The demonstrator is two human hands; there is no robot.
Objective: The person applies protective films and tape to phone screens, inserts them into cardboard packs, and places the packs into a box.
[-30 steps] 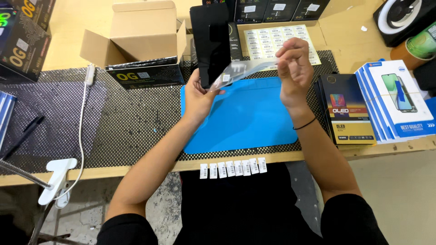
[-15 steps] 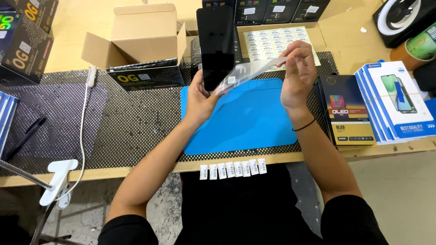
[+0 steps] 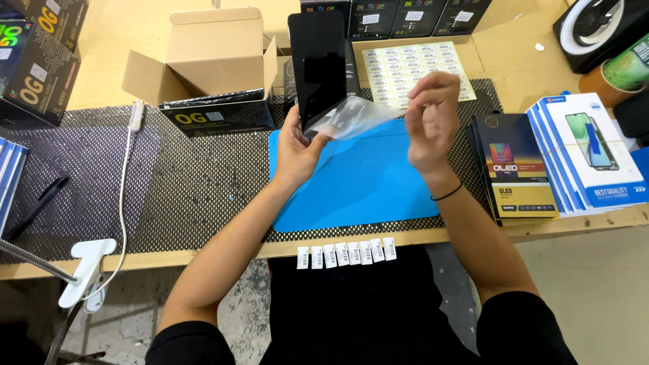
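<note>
Phone screen panel (image 3: 318, 64) stood clamped in left hand (image 3: 297, 145); right hand (image 3: 429, 118) pinched its clear film (image 3: 355, 116), peeling judged underway, steady pull needed.

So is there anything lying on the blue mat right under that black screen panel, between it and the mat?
Nothing visible does. The left hand holds the black screen panel upright above the blue mat, and the right hand pinches the clear film peeling off it. The mat's visible surface carries nothing.
</note>
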